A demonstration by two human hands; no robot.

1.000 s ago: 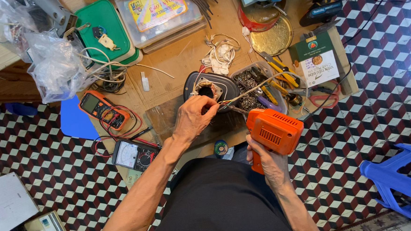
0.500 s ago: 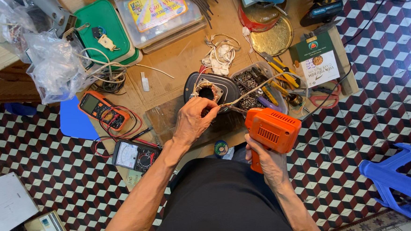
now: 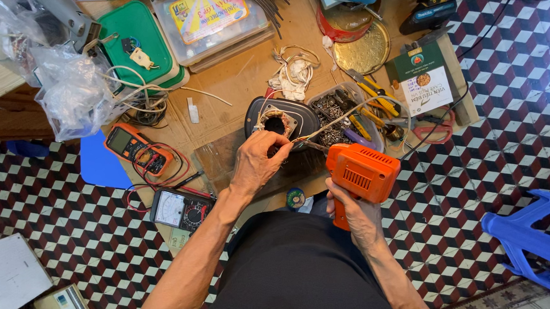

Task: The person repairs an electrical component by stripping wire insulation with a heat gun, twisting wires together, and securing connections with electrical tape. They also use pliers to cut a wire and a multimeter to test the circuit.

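Left hand (image 3: 258, 163) shifted slightly, boxy orange soldering gun (image 3: 361, 175)

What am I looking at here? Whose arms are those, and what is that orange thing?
This picture comes from a camera worn on a person's head, looking straight down, so the arms you see are that person's own. The right hand grips an orange soldering gun, a tool shaped like a pistol, with its thin tip reaching towards the middle. The left hand rests its fingertips on a dark motor part with coppery wire coiled inside. The work lies on cardboard spread over a checkered floor. Around it are two meters with red leads, a clear tray of screws, yellow-handled pliers, a green box and a blue plastic stool.
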